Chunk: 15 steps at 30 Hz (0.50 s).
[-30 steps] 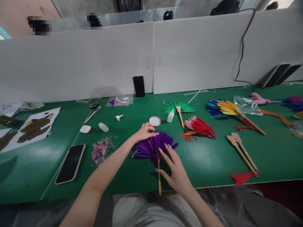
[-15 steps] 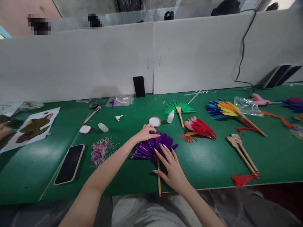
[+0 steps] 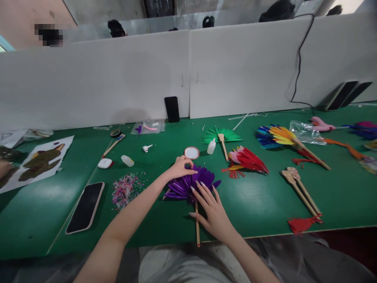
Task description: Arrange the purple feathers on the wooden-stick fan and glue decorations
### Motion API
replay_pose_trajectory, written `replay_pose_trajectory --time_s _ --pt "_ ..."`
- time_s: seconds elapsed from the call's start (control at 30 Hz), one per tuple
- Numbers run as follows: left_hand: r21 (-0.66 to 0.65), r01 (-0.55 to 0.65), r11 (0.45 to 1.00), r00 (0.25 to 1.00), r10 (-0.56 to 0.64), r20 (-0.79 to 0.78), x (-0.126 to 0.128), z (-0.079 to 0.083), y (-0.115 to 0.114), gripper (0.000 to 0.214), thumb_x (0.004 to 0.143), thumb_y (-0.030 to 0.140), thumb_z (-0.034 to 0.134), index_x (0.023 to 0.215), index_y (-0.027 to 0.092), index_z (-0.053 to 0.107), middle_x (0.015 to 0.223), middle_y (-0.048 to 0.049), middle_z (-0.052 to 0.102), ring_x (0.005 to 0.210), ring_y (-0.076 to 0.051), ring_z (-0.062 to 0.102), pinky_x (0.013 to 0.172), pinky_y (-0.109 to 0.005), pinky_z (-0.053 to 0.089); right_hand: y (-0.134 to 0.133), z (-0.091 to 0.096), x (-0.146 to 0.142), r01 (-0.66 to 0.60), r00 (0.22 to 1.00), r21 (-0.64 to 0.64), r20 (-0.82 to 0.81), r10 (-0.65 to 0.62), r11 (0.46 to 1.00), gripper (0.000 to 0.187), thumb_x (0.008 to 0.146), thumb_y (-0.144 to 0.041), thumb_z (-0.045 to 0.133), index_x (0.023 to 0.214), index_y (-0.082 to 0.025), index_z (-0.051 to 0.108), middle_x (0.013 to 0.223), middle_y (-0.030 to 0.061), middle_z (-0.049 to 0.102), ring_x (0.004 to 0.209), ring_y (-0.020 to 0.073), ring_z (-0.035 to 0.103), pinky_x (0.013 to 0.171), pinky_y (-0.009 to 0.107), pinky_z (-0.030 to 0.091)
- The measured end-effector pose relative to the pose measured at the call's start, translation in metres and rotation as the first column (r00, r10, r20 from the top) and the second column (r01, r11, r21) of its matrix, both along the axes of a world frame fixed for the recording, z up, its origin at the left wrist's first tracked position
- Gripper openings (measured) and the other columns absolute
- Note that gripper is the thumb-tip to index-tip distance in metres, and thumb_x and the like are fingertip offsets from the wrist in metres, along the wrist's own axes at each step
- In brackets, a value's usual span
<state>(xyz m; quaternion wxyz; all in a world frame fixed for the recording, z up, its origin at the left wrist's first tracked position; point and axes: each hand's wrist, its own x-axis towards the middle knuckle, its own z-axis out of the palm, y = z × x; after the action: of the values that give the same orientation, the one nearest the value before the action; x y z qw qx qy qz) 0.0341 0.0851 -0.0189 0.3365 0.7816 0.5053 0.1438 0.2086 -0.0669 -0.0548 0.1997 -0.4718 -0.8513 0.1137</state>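
A purple feather fan (image 3: 182,188) lies on the green table in front of me, its thin wooden handle (image 3: 198,230) pointing toward me. My left hand (image 3: 181,168) reaches over the fan's far edge, its fingers bent and closed at the tip of a purple feather (image 3: 202,172). Lying on the fan's right side is my right hand (image 3: 212,212), open, with fingers spread across the feathers and the thumb beside the handle. Just beyond my left hand sits a round white lid or dish (image 3: 191,153), and a small white bottle (image 3: 211,146) stands to its right.
Green (image 3: 216,135), red (image 3: 250,160) and yellow-blue feather fans (image 3: 279,135) lie to the right, near wooden sticks (image 3: 300,190) with a red tassel. On the left are a phone (image 3: 85,207), colourful confetti (image 3: 128,189) and a brush (image 3: 114,145). A white partition (image 3: 118,78) stands behind.
Both hands keep nearly the same places on the purple fan. The whole view has shifted very slightly.
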Motion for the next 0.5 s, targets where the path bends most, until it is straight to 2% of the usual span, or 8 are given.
replay_pose_trajectory --time_s 0.2,0.37,0.5 --pt "0.052 -0.057 0.997 0.998 0.056 0.022 0.0 0.003 0.0 0.03 0.066 0.038 0.076 0.079 0.02 0.057 0.088 -0.0013 0.057 0.093 -0.021 0.049 0.089 -0.035 0.037 0.0 0.003 0.0 -0.001 1.0 -0.013 -0.014 0.001 1.0 0.065 0.092 -0.044 0.046 0.148 -0.023 0.022 0.153 0.0083 0.026 0.141 0.0266 0.021 0.11 0.056 0.023" --pt "0.156 -0.226 0.962 0.973 0.217 0.073 -0.01 0.009 0.002 0.013 0.084 0.032 0.057 0.089 0.02 0.056 0.09 -0.0029 0.058 0.091 -0.019 0.051 0.084 -0.033 0.039 0.0 0.003 0.0 -0.006 1.0 -0.02 -0.026 0.005 1.0 0.067 0.092 -0.043 0.046 0.149 -0.023 0.018 0.153 0.0086 0.027 0.141 0.027 0.022 0.11 0.056 0.023" --pt "0.248 -0.33 0.911 0.943 0.311 0.114 -0.023 0.018 -0.005 0.009 0.087 0.028 0.052 0.09 0.021 0.056 0.088 -0.0029 0.059 0.089 -0.019 0.052 0.085 -0.034 0.039 0.0 0.002 0.0 -0.003 1.0 -0.031 -0.023 0.003 0.999 0.068 0.092 -0.044 0.046 0.149 -0.023 0.017 0.154 0.0083 0.025 0.141 0.0266 0.021 0.111 0.056 0.021"
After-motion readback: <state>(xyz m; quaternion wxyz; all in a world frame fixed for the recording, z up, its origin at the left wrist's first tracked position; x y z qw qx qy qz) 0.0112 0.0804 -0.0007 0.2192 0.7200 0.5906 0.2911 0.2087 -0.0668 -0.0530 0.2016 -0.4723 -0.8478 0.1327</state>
